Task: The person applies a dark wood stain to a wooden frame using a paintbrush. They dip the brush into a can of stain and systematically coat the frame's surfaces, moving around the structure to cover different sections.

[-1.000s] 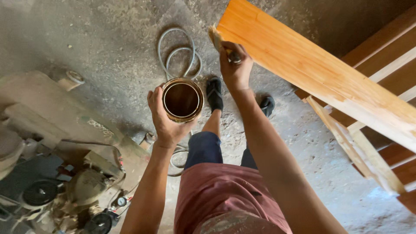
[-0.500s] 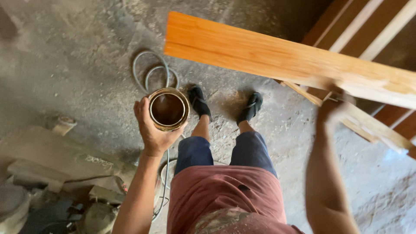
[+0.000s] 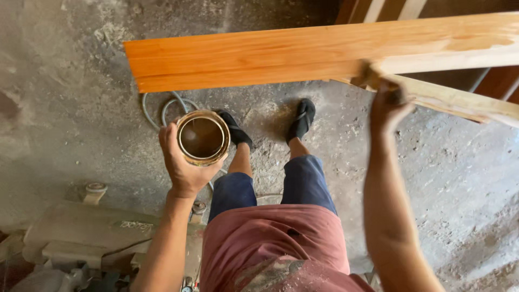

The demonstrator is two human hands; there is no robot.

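1. Tin of brown liquid (image 3: 203,137) sits upright in my left hand (image 3: 184,162), lid off; my fingers curl round its far side and my thumb wraps the near side, so the hand is closed around the can.
2. My right hand (image 3: 390,103) is raised to the right of the tin, well apart from it, and pressed up against the lower edge of the orange-stained plank (image 3: 303,54). It seems to grip something small and dark at the wood, but blur hides what it is, and I cannot tell how the fingers lie.
3. That plank runs across the far part of the scene from left to right, above my feet; its left part is deep orange, its right end paler.
4. A second, paler board (image 3: 459,103) slants away to the right, just beneath my right hand.
5. Below the tin, a grey hose (image 3: 162,108) lies coiled on the dusty concrete floor (image 3: 65,97).
6. Near left, a dust-covered machine (image 3: 75,232) stands beside my left forearm.
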